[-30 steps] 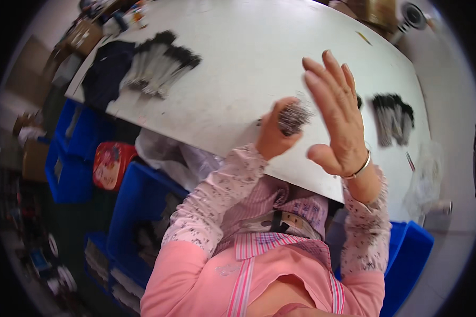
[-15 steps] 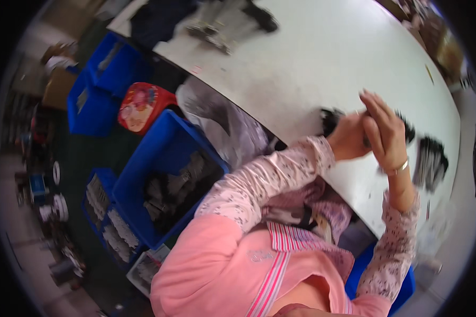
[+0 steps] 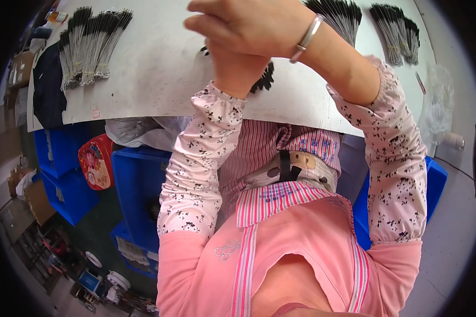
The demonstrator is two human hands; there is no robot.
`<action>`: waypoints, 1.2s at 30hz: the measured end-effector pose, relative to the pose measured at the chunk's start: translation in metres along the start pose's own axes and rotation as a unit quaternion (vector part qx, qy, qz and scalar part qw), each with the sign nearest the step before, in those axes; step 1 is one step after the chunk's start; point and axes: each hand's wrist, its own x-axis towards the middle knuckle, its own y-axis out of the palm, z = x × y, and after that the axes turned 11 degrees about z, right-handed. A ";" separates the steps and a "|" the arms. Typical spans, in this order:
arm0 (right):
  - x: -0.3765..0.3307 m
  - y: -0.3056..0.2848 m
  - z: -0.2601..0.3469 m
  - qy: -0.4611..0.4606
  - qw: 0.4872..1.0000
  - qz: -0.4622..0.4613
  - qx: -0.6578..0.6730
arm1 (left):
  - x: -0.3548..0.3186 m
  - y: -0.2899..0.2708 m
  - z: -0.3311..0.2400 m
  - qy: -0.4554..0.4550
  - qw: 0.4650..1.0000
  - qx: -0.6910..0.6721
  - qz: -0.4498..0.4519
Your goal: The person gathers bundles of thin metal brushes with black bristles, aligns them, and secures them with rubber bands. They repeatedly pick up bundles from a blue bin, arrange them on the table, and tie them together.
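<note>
We judge that handling the black-tipped strands (image 3: 263,79) is the present step, right hand (image 3: 251,25) crossed over left hand (image 3: 237,67), both grips we cannot tell, and the next move calls for steadiness.

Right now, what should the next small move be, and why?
I'd probably ease the right hand aside from the left hand: it hides the left hand's fingers, so their grip can't be seen, while black tips show beside the left hand, perhaps those of a held bundle.
</note>
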 end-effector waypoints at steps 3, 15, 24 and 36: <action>-0.006 0.000 -0.005 -0.016 1.000 0.000 0.003 | -0.003 -0.009 0.001 0.026 0.998 -0.057 0.022; -0.025 0.012 -0.006 -0.186 0.951 -0.216 0.123 | -0.005 -0.023 0.011 -0.006 0.930 -0.359 0.082; 0.018 0.030 -0.016 -0.087 0.974 -0.205 0.040 | 0.004 -0.044 0.039 -0.011 0.956 -0.258 0.137; 0.028 0.023 -0.015 -0.068 0.984 -0.140 0.082 | -0.010 -0.022 0.071 -0.107 0.922 -0.373 0.000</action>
